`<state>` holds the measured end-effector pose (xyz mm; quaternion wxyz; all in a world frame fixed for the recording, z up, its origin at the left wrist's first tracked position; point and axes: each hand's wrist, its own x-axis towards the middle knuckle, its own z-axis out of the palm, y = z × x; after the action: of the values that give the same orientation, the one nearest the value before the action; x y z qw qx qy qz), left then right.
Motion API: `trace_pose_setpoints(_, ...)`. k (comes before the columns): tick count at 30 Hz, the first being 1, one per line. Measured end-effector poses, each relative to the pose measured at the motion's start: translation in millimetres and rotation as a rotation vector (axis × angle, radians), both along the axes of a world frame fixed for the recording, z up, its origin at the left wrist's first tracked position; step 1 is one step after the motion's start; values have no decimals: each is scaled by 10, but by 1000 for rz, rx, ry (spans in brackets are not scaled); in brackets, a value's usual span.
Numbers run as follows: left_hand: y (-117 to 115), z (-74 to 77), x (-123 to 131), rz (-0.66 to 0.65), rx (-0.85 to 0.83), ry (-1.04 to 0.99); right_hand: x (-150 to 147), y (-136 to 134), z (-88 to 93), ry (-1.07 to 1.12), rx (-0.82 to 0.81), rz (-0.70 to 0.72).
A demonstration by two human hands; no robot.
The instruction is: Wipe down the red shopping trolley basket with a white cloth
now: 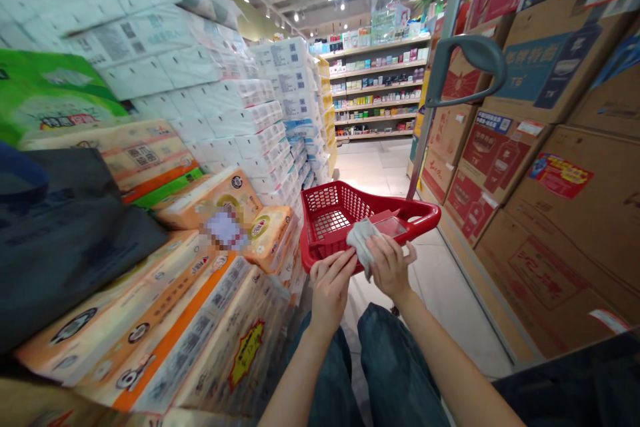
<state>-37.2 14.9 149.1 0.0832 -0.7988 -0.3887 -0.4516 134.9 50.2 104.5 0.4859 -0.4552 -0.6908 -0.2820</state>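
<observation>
Head view: we look down past our knees (397,367) along a supermarket aisle (373,160).
Left hand (330,290): closed on the lower part of a grey cloth (363,244), pinching it.
Right hand (391,268): clamped on the other side of the same cloth, just beside our left hand.
Grey cloth: held up between our hands, over the near rim of a red plastic basket (420,215).
Packet: a flat, translucent one (389,226) sits just behind the cloth, above the basket.
On our left: stacked toilet paper packs (240,114), a dark bag (65,247).
On our right: cardboard cartons (550,227), a grey handle (467,57).
Ahead: shelves of boxed goods (377,87).
</observation>
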Motion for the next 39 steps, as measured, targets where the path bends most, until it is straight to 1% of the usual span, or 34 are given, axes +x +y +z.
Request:
trace_pose_setpoints(2, -15, 3, 10, -1, -5, 13, 319, 114, 25, 20, -4, -1)
trace_pose_setpoints(4, -25, 0, 37, 1, 7, 4, 580, 211, 67, 131, -41, -27)
trace_pose_setpoints(6, -30, -5, 71, 3, 13, -4, 697, 267, 124, 279, -67, -76)
trace_pose_setpoints(7, -30, -8, 87, 4, 16, -8, 690, 274, 158, 349, -68, -105)
trace_pose_setpoints(9, -24, -14, 110, 5, 23, -16, 560, 243, 240, 438, -77, -147)
trace_pose_setpoints(11, -12, -17, 117, 4, 29, -28, 330, 154, 342, 425, -133, -148)
trace_pose_setpoints(13, 5, -20, 106, 5, 34, -36, 81, 31, 458, 292, -225, -76)
trace_pose_setpoints(15, 20, -23, 85, 10, 36, -44, -111, -82, 572, 105, -307, 49)
trace_pose_setpoints(17, 25, -28, 62, 11, 43, -54, -190, -141, 663, -39, -348, 153)
trace_pose_setpoints(18, 23, -30, 51, 7, 41, -53, -176, -142, 695, -80, -353, 180)
trace_pose_setpoints(19, 19, -33, 42, 4, 37, -46, -125, -124, 718, -101, -354, 190)
trace_pose_setpoints(21, 7, -36, 31, 1, 26, -26, 74, -37, 739, -98, -344, 168)
trace_pose_setpoints(25, -9, -34, 31, 5, 33, -14, 614, 219, 708, 20, -381, 41)
trace_pose_setpoints(27, -10, -32, 42, 10, 36, -23, 762, 295, 677, 105, -410, -27)
trace_pose_setpoints(28, -10, -31, 49, 12, 36, -29, 770, 304, 664, 145, -408, -59)
trace_pose_setpoints(30, -10, -31, 65, 12, 36, -39, 639, 259, 650, 207, -359, -121)
trace_pose_setpoints(32, -11, -31, 77, 6, 33, -42, 354, 146, 662, 205, -297, -131)
trace_pose_setpoints(33, -11, -30, 81, 3, 33, -42, 186, 77, 679, 177, -285, -100)
trace_pose_setpoints(36, -10, -29, 73, 12, 43, -70, -242, -101, 757, 65, -325, 68)
trace_pose_setpoints(38, -11, -27, 51, 16, 43, -81, -342, -136, 804, 18, -344, 143)
trace_pose_setpoints(39, -13, -26, 35, 11, 38, -74, -321, -122, 820, 2, -343, 160)
